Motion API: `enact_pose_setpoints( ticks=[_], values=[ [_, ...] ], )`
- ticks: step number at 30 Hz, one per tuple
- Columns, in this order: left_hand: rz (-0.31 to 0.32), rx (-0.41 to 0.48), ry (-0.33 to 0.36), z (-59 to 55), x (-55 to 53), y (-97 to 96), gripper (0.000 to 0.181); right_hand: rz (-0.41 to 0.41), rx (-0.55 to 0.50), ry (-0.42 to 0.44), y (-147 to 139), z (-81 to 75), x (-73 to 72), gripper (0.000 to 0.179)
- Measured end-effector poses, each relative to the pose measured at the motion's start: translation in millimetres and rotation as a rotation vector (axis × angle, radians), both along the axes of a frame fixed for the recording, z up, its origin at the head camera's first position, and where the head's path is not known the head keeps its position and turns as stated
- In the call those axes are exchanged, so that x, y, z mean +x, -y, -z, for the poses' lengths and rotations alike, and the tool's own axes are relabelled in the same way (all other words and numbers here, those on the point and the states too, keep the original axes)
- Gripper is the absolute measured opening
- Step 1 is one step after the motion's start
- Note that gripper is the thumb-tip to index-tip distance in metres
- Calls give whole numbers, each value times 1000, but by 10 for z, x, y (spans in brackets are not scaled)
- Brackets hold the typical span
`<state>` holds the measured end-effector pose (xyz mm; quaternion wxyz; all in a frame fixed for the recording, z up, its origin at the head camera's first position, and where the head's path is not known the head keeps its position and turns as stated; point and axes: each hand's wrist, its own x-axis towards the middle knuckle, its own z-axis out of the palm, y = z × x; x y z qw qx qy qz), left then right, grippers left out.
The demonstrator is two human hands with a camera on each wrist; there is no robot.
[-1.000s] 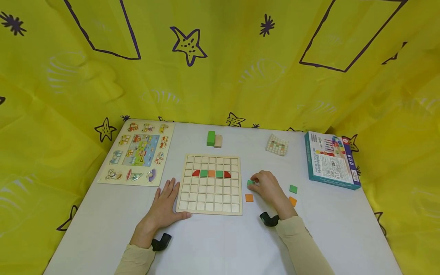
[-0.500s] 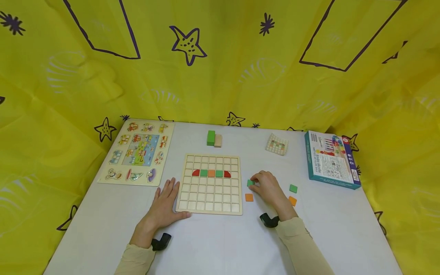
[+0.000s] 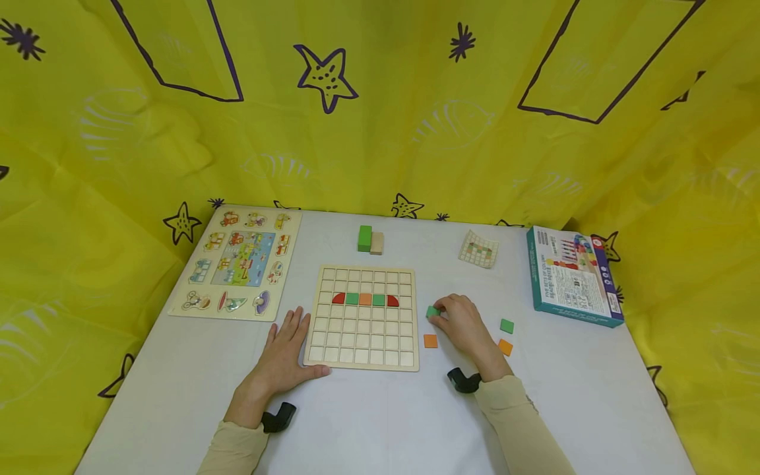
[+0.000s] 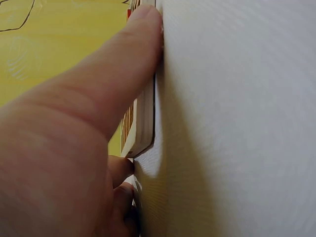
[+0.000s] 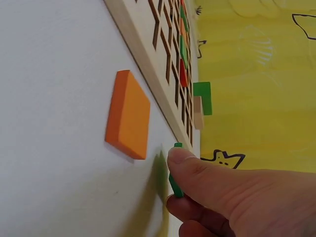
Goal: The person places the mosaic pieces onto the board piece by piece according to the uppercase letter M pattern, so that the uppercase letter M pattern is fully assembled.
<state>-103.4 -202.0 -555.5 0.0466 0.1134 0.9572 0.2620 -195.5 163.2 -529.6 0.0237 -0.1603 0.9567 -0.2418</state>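
Note:
A square wooden grid board (image 3: pixel 362 362) lies flat at the middle of the table. One row of it holds a red quarter-round piece at each end, with green, orange and green square tiles between. My left hand (image 3: pixel 282 353) rests with fingers spread at the board's lower left corner, its thumb (image 4: pixel 140 39) along the front edge. To the board's right, my right hand (image 3: pixel 466 324) pinches a green square tile (image 3: pixel 433 312) between thumb and fingers. In the right wrist view this green tile (image 5: pixel 175 184) is tilted on edge, close over the cloth, partly hidden by the thumb.
Loose orange tile (image 3: pixel 430 341) near the right hand; another orange tile (image 3: pixel 505 348) and a green tile (image 3: pixel 506 326) lie beyond the wrist. Behind the board stand green (image 3: pixel 365 239) and plain wooden blocks (image 3: pixel 377 244). A pattern card (image 3: pixel 478 250), boxed set (image 3: pixel 574 277) and picture puzzle (image 3: pixel 178 305) surround them.
The green tile in my right hand has come up slightly and tilted, shifting a little away from the orange tile. My left hand and the board stay put.

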Motion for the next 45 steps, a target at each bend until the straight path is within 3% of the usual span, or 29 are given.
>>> enact_pose_setpoints(
  ticks=[12, 28, 34, 45],
  values=[
    [-5, 8, 1, -3, 8, -3, 117, -13, -64, 9, 202, -128, -118, 25],
    [-3, -9, 12, 6, -3, 2, 117, -123, -50, -7, 714, -153, -152, 24],
    [1, -6, 16, -12, -3, 2, 116, -211, -43, -65, 961, -145, -128, 22],
    [7, -15, 10, -16, -6, 5, 115, -308, -28, -94, 1321, -166, -134, 24]
  ],
)
